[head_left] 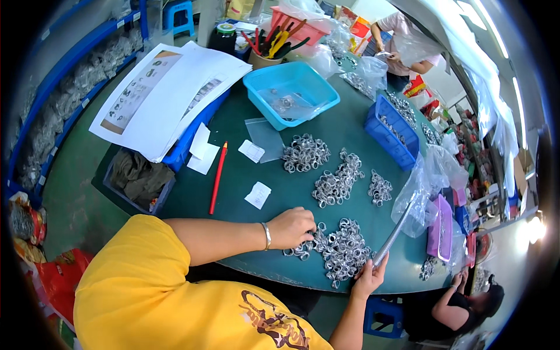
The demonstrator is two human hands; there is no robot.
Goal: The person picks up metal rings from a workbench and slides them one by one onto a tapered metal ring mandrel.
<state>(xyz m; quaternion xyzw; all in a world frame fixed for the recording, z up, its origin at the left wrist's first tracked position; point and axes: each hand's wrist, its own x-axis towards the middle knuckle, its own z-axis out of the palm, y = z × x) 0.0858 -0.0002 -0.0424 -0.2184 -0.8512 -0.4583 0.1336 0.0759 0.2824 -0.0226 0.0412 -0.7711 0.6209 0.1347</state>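
My left hand (pixel 291 228) is at the near edge of a pile of silver rings (pixel 345 249), its fingers curled down and closed at a small cluster of rings (pixel 301 251). Whatever lies between those fingertips is hidden. A tapered silver ring mandrel (pixel 392 238) is gripped at its lower end by my right hand (pixel 370 279), just right of the pile. It slants up and away, its far end in front of a clear plastic bag (pixel 415 204). Farther back lie more ring heaps (pixel 305 153), one in the middle (pixel 338 181) and a smaller one (pixel 380 188).
A red pencil (pixel 219 178) and paper slips (pixel 258 195) lie left of the heaps. Beyond stand a light-blue basket (pixel 262 93), a dark-blue bin (pixel 388 137) and a pot of pliers (pixel 263 60). A purple basket (pixel 434 233) stands right. Two other people work nearby.
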